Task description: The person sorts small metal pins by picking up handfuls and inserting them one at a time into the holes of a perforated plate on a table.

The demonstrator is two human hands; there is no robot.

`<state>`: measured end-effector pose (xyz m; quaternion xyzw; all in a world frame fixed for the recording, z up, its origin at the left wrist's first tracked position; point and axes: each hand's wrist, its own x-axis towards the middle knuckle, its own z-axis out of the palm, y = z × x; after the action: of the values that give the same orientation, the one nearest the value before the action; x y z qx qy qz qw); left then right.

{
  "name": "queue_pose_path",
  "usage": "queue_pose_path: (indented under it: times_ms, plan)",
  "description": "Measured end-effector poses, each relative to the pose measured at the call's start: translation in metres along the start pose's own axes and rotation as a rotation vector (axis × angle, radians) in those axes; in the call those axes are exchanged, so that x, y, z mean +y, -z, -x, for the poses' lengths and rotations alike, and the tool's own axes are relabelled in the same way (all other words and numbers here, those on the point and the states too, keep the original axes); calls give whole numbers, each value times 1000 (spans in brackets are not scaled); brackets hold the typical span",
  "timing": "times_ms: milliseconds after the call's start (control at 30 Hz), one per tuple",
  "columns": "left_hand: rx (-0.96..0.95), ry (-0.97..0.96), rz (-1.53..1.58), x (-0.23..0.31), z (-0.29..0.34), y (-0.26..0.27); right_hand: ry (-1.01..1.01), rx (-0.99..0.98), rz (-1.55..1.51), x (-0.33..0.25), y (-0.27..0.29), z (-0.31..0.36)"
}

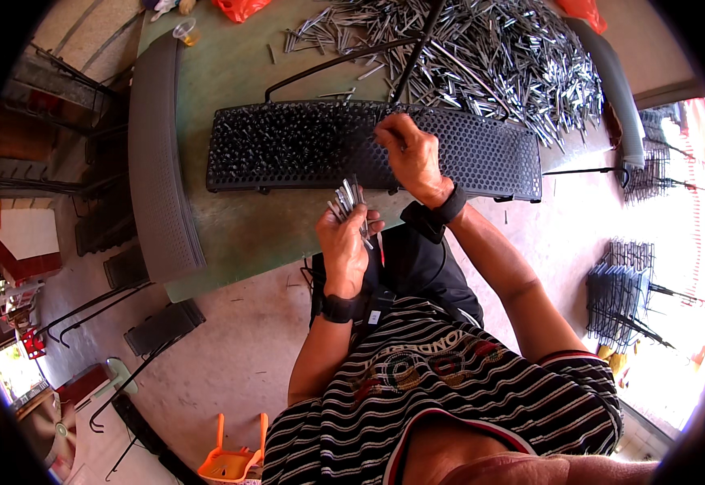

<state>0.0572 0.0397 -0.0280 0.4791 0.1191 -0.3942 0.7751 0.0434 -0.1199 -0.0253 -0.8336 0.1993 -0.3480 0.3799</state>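
A long black rack [482, 158] with a perforated top lies along the near side of the green table [231, 263]. Its left half is densely filled with small shiny metal pieces standing in the holes, while holes on the right half look bare. Just in front of the rack, my left hand [343, 249] is closed around a bundle of slim metal rods [347, 196]. My right hand [415, 160] hovers over the middle of the rack, its fingers pinched together; whatever may be between the fingertips is too dark and blurred to make out.
A large heap of loose metal rods [498, 69] covers the far right of the table. Long grey perforated sheets [158, 162] stand along the left edge. A black bent bar [344, 58] rises behind the rack. An orange stool [231, 461] stands on the floor lower left.
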Motion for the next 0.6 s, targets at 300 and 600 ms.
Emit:
queue_pose_path:
  times_ms: [300,600]
  plan:
    - [-6,-24,-4,3,2,-3,-141,-332,-26,-17,13,7]
    - [-68,-55,79,-12,-4,3,-300,8,-355,-20,13,1]
